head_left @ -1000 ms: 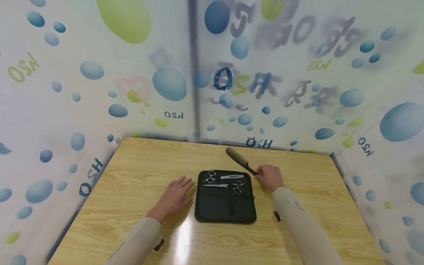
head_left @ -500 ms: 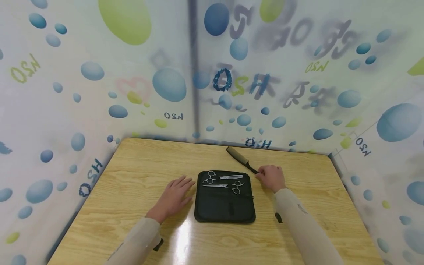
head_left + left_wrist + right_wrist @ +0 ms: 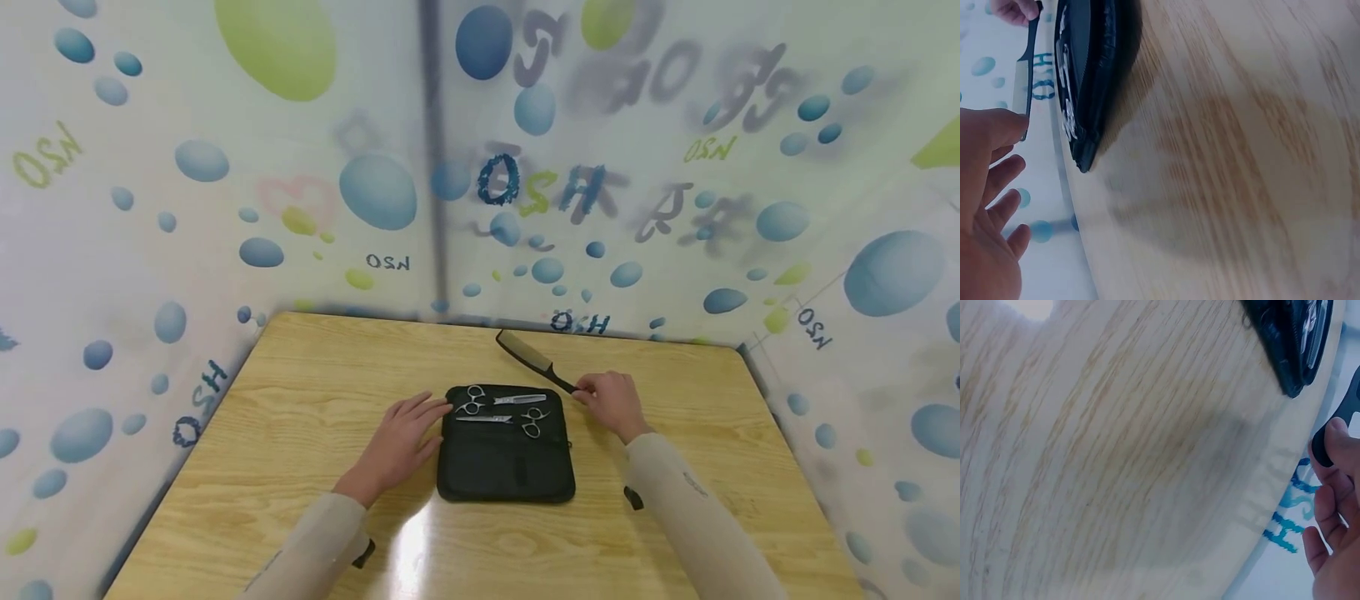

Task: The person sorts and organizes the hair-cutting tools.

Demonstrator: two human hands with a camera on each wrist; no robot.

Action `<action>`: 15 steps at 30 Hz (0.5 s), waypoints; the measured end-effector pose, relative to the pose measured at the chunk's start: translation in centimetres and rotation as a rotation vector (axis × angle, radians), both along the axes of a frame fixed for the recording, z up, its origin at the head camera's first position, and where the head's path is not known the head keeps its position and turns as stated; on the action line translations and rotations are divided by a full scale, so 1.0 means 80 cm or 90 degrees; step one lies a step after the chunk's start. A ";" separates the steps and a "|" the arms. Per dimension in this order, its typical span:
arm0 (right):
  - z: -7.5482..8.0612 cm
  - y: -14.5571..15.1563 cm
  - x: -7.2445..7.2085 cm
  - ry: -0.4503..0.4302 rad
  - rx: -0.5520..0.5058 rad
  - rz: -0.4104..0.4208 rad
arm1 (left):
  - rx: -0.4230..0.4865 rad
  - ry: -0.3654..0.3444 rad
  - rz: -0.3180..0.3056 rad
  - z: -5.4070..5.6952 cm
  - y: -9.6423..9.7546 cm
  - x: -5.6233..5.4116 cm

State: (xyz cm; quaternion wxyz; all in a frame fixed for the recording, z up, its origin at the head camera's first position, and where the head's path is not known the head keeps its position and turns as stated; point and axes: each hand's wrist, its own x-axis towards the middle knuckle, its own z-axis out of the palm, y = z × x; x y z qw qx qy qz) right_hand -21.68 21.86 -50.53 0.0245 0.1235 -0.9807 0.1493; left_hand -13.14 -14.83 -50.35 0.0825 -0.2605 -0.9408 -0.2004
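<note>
My right hand (image 3: 612, 405) pinches the handle end of a black-handled comb (image 3: 527, 351), whose toothed part points up and left above the case's far edge. In the right wrist view, the thumb (image 3: 1341, 440) presses on the comb's dark handle end. A black zip case (image 3: 480, 477) lies flat between my hands, holding two pairs of hairdressing scissors (image 3: 532, 422) in its far half. My left hand (image 3: 401, 437) has its fingers extended, with fingertips right at the case's left edge. The left wrist view has the left thumb (image 3: 1000, 128) overlapping the comb's far end.
The wooden table (image 3: 315, 375) extends around the case on all sides. Its back edge meets a wall (image 3: 360, 225) printed with blue and green drops, and more patterned wall flanks both sides. Light reflects off the tabletop near the front.
My left hand has shifted slightly right and its fingertips are now at the case's edge. The comb has swung slightly, its toothed end a little farther left. The right hand keeps its grip.
</note>
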 end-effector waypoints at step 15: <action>0.016 -0.033 0.020 0.013 -0.033 0.118 | 0.035 0.071 -0.021 0.004 0.018 -0.002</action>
